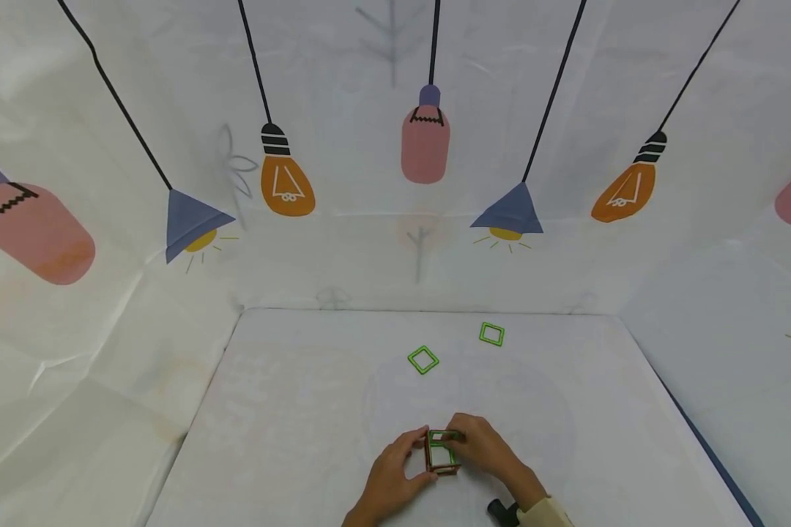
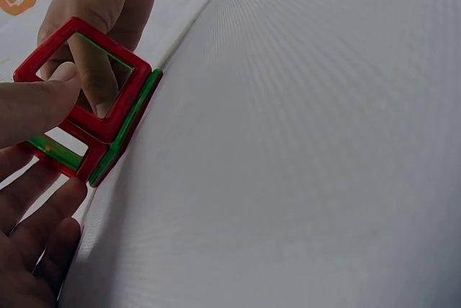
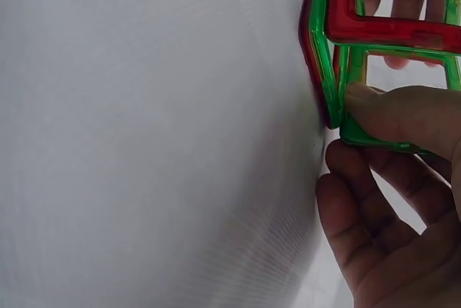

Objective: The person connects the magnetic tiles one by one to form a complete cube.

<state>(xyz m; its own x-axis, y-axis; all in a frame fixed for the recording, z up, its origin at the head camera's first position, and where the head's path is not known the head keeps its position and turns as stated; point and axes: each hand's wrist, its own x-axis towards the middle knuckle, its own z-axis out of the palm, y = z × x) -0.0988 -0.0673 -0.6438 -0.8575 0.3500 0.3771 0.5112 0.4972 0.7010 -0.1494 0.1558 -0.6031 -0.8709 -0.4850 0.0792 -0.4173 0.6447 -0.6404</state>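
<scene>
A small box-like build of red and green square-framed magnetic tiles (image 1: 428, 455) stands on the white table between the two hands. My left hand (image 1: 392, 474) holds its left side, thumb at the near edge and fingers toward the far edge. In the left wrist view the thumb lies on a red tile (image 2: 130, 105), while other fingers spread below it. With thumb and fingers, my right hand (image 1: 488, 446) pinches a green tile (image 3: 354, 132) at the build's right side. The right wrist view shows this tile beside a red frame (image 3: 342, 6).
Two loose green square tiles lie farther back: one turned like a diamond (image 1: 431, 367), the other (image 1: 491, 342) to its right. White sheets printed with lamps rise behind and beside the table (image 1: 290, 410). A black device (image 1: 503, 512) sits by the right wrist.
</scene>
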